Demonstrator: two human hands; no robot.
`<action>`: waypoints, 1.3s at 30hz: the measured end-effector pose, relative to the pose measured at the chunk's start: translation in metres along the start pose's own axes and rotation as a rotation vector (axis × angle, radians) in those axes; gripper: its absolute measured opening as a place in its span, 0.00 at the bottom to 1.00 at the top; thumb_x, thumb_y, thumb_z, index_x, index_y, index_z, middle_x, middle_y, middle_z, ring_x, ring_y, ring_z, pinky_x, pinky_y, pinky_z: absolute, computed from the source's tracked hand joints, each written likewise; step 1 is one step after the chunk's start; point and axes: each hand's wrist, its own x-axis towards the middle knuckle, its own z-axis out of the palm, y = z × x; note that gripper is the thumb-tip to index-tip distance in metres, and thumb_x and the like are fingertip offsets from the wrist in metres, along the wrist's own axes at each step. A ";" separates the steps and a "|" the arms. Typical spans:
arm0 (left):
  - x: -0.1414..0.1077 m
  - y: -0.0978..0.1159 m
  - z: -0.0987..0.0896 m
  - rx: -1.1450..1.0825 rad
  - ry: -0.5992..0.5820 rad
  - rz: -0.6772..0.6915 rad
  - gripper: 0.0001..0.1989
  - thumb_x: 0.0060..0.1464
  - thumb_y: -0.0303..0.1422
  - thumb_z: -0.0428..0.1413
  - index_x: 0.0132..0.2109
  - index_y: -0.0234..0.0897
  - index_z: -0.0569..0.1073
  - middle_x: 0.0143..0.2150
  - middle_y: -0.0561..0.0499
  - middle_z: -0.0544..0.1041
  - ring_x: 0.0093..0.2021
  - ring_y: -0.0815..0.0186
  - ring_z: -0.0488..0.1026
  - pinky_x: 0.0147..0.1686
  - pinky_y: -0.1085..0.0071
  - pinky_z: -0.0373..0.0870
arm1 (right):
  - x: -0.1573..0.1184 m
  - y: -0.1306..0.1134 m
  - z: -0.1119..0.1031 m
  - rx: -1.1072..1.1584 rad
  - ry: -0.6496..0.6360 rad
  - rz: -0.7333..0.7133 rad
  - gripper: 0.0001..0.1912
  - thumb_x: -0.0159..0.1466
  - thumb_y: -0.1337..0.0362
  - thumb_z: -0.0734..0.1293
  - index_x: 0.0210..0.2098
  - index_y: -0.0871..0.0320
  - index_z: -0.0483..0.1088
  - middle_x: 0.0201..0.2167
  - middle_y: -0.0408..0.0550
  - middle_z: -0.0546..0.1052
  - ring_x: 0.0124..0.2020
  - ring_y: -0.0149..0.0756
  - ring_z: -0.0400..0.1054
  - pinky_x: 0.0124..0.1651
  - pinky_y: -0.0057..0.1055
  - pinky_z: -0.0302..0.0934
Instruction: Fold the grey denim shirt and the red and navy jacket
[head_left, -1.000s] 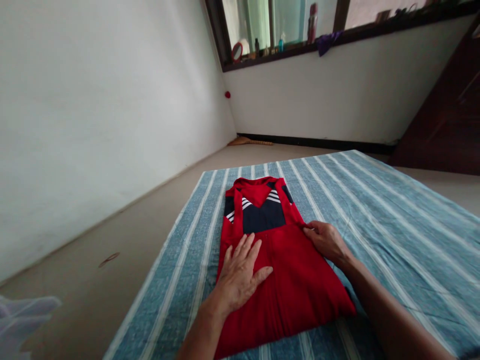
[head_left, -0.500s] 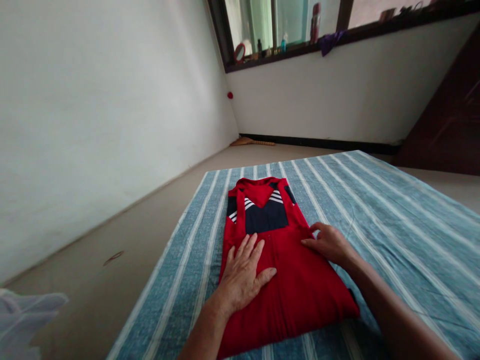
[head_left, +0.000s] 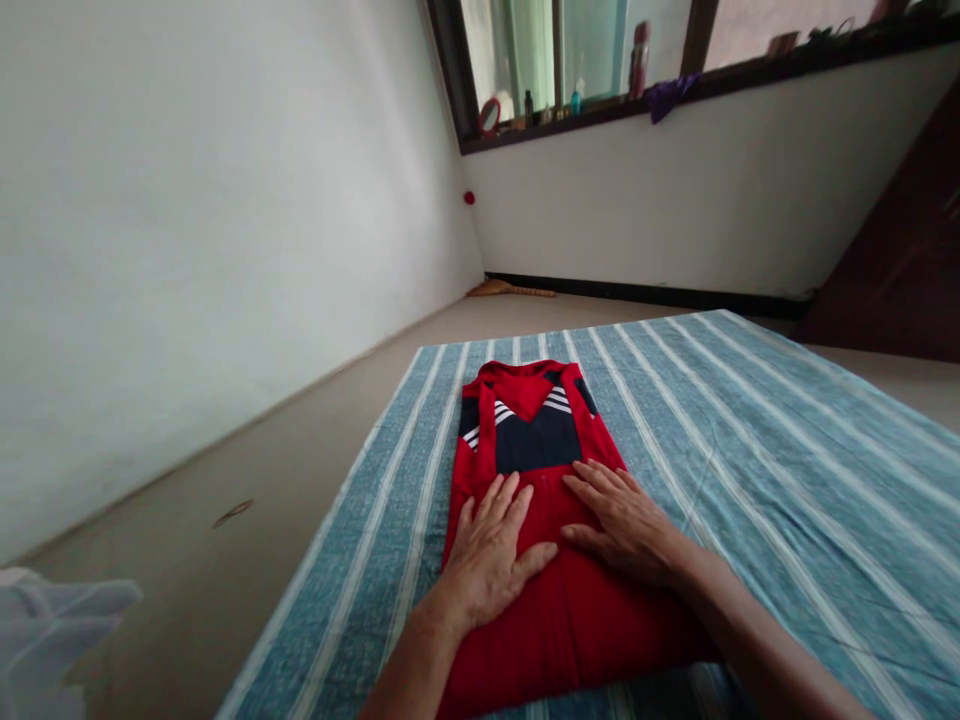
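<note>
A folded red garment (head_left: 551, 610) with a navy panel and white stripes near its far end lies on a blue, white-striped cloth (head_left: 667, 400). My left hand (head_left: 491, 550) rests flat on the left half of the red fabric, fingers slightly spread. On the right half lies my right hand (head_left: 619, 520), palm down with its fingers stretched toward the navy panel. Neither hand grips anything. Parts of the fabric are hidden under both palms and forearms.
A white wall (head_left: 225, 200) rises on the left. Beyond the cloth-covered surface, a broom (head_left: 510, 288) lies on the floor by the far wall. Small items and a purple cloth (head_left: 667, 96) sit on the window ledge. White translucent material (head_left: 60, 640) shows at lower left.
My right hand has moved from the garment's right edge inward and now lies flat on top of it. My left hand stays in place. The view has shifted slightly.
</note>
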 end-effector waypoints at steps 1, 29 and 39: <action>0.000 0.000 0.000 -0.005 0.001 0.004 0.38 0.59 0.56 0.39 0.67 0.36 0.52 0.70 0.42 0.46 0.69 0.54 0.40 0.63 0.46 0.44 | 0.001 0.003 0.000 0.004 -0.016 0.000 0.39 0.63 0.40 0.56 0.65 0.57 0.55 0.67 0.55 0.53 0.67 0.51 0.42 0.66 0.52 0.38; -0.058 -0.099 -0.012 0.191 0.233 0.339 0.38 0.54 0.17 0.39 0.68 0.52 0.47 0.67 0.55 0.54 0.66 0.63 0.54 0.61 0.59 0.59 | -0.052 0.081 -0.012 -0.014 0.119 -0.197 0.43 0.49 0.78 0.55 0.63 0.52 0.57 0.65 0.48 0.59 0.64 0.42 0.54 0.63 0.44 0.53; -0.039 -0.114 -0.007 0.147 0.202 0.453 0.32 0.59 0.21 0.40 0.68 0.48 0.49 0.67 0.52 0.56 0.64 0.60 0.57 0.61 0.60 0.59 | -0.048 0.084 -0.021 -0.232 0.074 -0.453 0.34 0.65 0.61 0.61 0.68 0.51 0.45 0.67 0.53 0.51 0.67 0.47 0.46 0.64 0.49 0.50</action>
